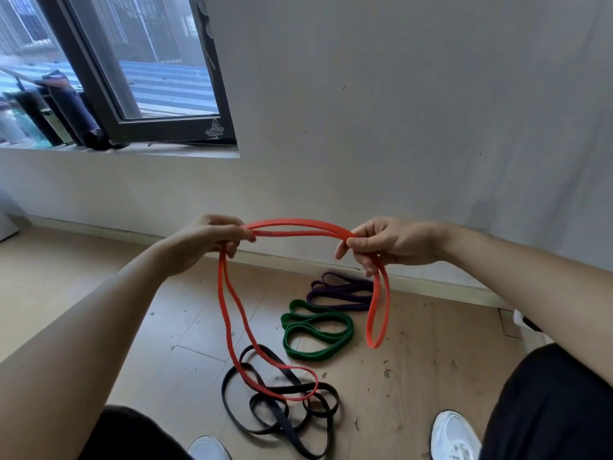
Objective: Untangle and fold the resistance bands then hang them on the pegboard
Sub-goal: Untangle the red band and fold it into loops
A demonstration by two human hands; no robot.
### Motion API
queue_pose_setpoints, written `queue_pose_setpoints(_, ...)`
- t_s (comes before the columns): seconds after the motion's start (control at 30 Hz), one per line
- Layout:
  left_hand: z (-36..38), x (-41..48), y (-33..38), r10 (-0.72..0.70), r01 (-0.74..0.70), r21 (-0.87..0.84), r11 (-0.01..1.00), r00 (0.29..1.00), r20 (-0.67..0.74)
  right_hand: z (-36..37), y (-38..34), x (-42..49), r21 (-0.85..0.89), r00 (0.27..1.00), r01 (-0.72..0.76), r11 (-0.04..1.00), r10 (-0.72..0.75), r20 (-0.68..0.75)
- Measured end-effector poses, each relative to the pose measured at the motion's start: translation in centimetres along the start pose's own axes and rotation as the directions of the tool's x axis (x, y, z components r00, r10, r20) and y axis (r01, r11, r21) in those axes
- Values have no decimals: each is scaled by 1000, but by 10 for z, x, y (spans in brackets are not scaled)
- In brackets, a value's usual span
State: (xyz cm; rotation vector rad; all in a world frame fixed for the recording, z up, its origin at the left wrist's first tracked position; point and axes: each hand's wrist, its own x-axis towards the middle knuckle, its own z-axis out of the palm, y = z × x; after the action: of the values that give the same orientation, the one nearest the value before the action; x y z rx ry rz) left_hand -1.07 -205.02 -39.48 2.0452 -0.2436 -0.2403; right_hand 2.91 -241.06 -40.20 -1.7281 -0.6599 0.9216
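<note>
Head | left hand (pixel 205 242), right hand (pixel 389 244) grip red band (pixel 298 225); shoes (pixel 454 436) cut off

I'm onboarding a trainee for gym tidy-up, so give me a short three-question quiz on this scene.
1. True or false: the left hand and the right hand both grip the orange-red rubber resistance band.
2. The black rubber band on the wooden floor looks: A) neatly folded B) tangled in loops C) hung up.
3. From which hand does the orange-red band's longer loop hang?
Key: 1 true; 2 B; 3 the left hand.
</note>
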Motion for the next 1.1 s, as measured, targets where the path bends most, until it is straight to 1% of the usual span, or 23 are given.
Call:
queue_pose_setpoints(0.07,9,1,4,-23,11,92,996,992,128,-1,-6,-4,-6,1000,14,1000,-15,-23)
queue_pose_setpoints(0.13,25,4,13,-21,2,93,996,978,208,1,-11,-7,-16,999,32,999,-32,-17)
queue_pose_setpoints(0.23,52,12,33,45,-42,-16,999,955,292,9,-18,-5,-30,999,49,998,-49,14)
queue_pose_setpoints(0.3,71,15,47,86,-55,-105,993,944,320,13,-19,-3,-43,998,57,997,-56,24)
queue_pose_setpoints(0.37,87,18,56,113,-78,-127,989,950,291,14,-19,-3,-44,998,62,997,-61,31)
queue_pose_setpoints(0.43,96,20,59,149,-132,-89,987,963,226,13,-19,-4,-18,998,51,999,-50,42)
queue_pose_setpoints(0.5,96,20,59,187,-176,-79,981,966,178,10,-18,-6,37,998,28,999,-29,47)
queue_pose_setpoints(0.57,90,20,61,215,-202,-115,973,968,125,6,-15,-10,61,999,12,998,-14,34)
queue_pose_setpoints(0.7,70,18,58,217,-212,-200,957,976,4,-2,-3,-15,63,1000,-8,998,7,18)
queue_pose_setpoints(0.8,59,15,50,213,-218,-169,961,976,-43,-7,1,-16,103,1000,4,995,-1,-28)
queue_pose_setpoints(0.9,50,14,39,203,-204,-109,973,979,-25,-6,-1,-16,92,995,42,995,-33,-95)
queue_pose_setpoints(1.0,50,14,34,125,-122,-43,992,989,78,-4,-3,-18,108,984,101,989,-83,-156)
queue_pose_setpoints(1.1,68,14,41,99,-100,-3,995,978,183,-1,-8,-16,101,984,115,988,-99,-149)
